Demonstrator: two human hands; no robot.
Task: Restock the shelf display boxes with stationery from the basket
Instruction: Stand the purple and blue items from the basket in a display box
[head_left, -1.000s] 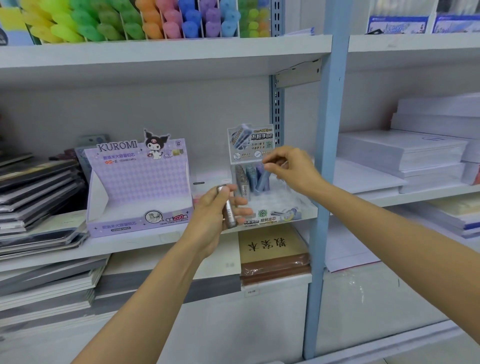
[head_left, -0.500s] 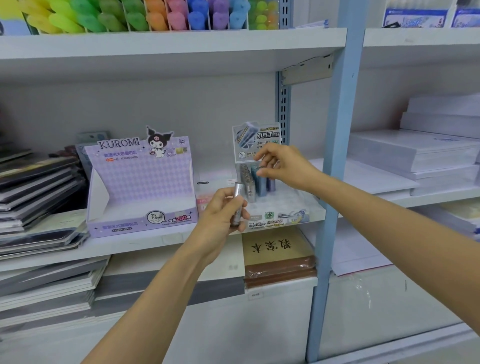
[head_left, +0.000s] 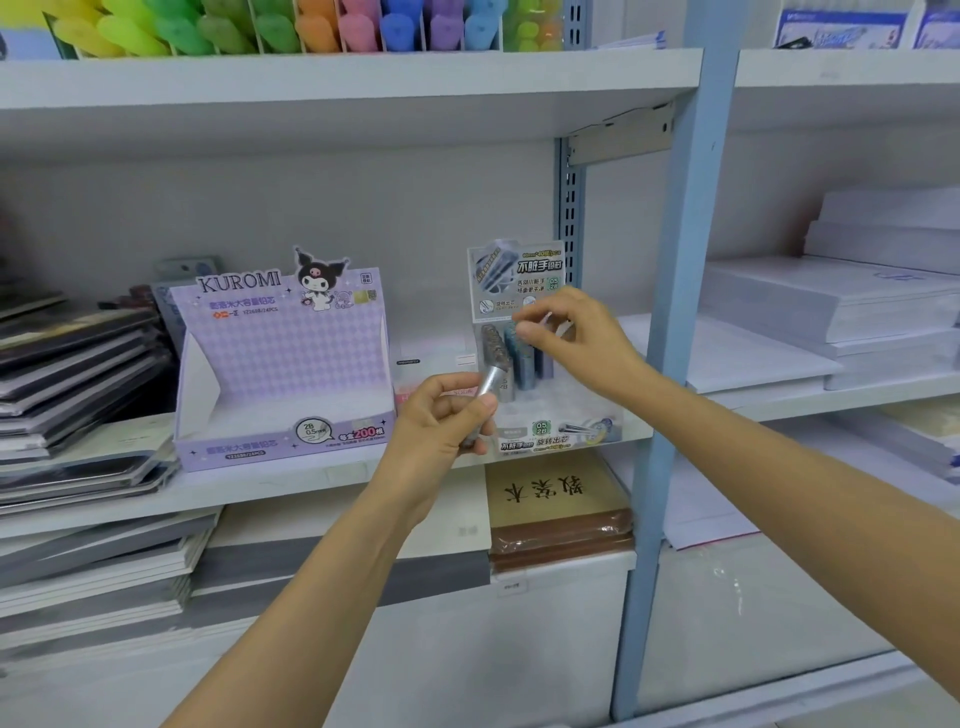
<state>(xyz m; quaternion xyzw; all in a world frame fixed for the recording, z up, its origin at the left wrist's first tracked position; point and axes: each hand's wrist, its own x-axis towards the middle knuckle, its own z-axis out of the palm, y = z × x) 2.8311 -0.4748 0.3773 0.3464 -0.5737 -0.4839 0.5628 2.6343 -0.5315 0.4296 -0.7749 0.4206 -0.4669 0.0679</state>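
The left hand (head_left: 436, 421) is gripping a silver tube (head_left: 487, 384) in curled fingers, thumb pressing its side, just in front of the small grey display box (head_left: 566, 431) on the middle shelf (head_left: 260, 488). The right hand (head_left: 582, 343) is hovering over the tubes (head_left: 519, 358) standing at the back of that box, thumb and forefinger pinching a pale piece (head_left: 543, 321) too blurred to name. The basket is not showing.

The likely trouble is a knock. The standing tubes are packed upright and close, so a brush from the right wrist or a hurried push with the silver tube could be tipping the row over. The silver tube could also be landing in the wrong box, since both carry 2B marks.

The purple box (head_left: 280, 358) beside it is reading "KUROMI", "2B 0.5", "200" and "24PCS". The grey box is showing "05 2B" amid Chinese lettering.
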